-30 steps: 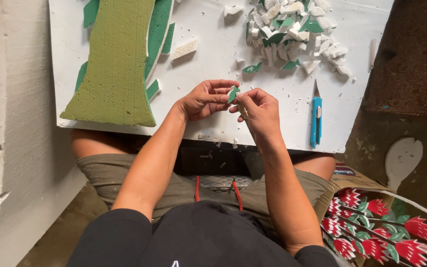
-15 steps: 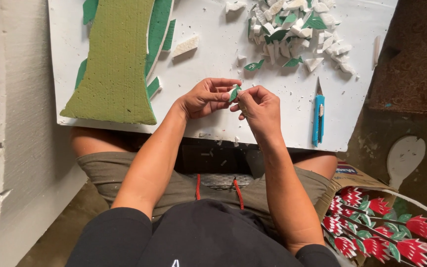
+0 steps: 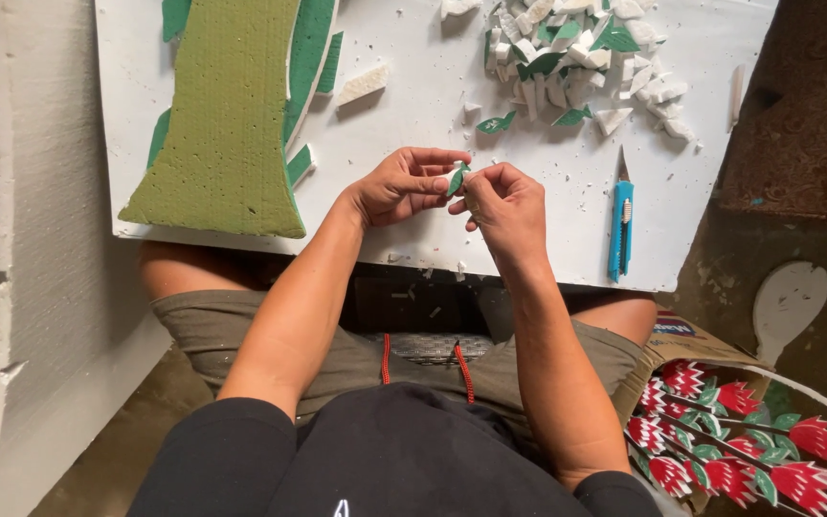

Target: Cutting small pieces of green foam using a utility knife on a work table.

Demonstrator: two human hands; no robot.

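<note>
Over the near edge of a white foam board (image 3: 394, 105), my left hand (image 3: 402, 185) and my right hand (image 3: 502, 203) meet, both pinching one small green foam leaf piece (image 3: 457, 178) by the fingertips. The leaf stands between the thumbs and forefingers, just above the board. A blue utility knife (image 3: 621, 226) lies on the board to the right of my right hand, blade end pointing away from me.
A large olive-green foam slab (image 3: 227, 115) with darker green strips lies on the board's left. A heap of white and green foam offcuts (image 3: 581, 57) sits at the far right. A box of red foam flowers (image 3: 734, 436) stands on the floor at lower right. A white foam panel (image 3: 45, 249) leans at left.
Both hands stay together on the leaf piece; the fingers have shifted only slightly.
</note>
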